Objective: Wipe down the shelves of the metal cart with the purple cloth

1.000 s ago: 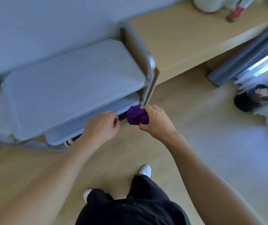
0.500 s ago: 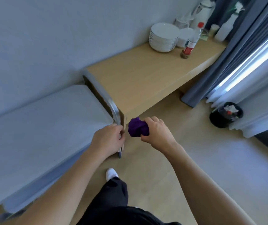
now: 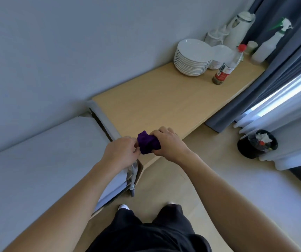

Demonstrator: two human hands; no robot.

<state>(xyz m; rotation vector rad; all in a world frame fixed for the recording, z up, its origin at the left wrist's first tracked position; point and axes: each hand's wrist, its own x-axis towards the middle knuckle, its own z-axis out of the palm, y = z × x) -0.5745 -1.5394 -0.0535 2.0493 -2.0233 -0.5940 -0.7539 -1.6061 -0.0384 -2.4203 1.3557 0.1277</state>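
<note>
- Two hands meet at one spot: the right hand (image 3: 168, 142) has its fingers curled over a purple cloth (image 3: 148, 143), gripping it as a tight wad.
- The left hand (image 3: 121, 151) is curled too, its fingertips against the wad's left side. Whether it pinches a fold or only touches cannot be told.
- The cloth is held in the air, clear of every shelf, just above the right front corner of the metal cart (image 3: 46, 160). The cart's pale top shelf stretches away to the left, and a caster (image 3: 132, 191) shows below the left wrist.
- The step in hand looks like regathering the cloth before a wipe. It would go best if the person opened the wad into a flat pad (a ball touches at one spot only). They should press it down with a flat palm and make overlapping strokes from the far edge to the near one. Corners and lower shelves should not be skipped.
- A wooden counter (image 3: 155, 106) stands against the cart's right end, bearing a stack of plates (image 3: 191, 59) and a red-capped bottle (image 3: 226, 68).
- A black bin (image 3: 253, 148) sits on the floor by the curtains.
</note>
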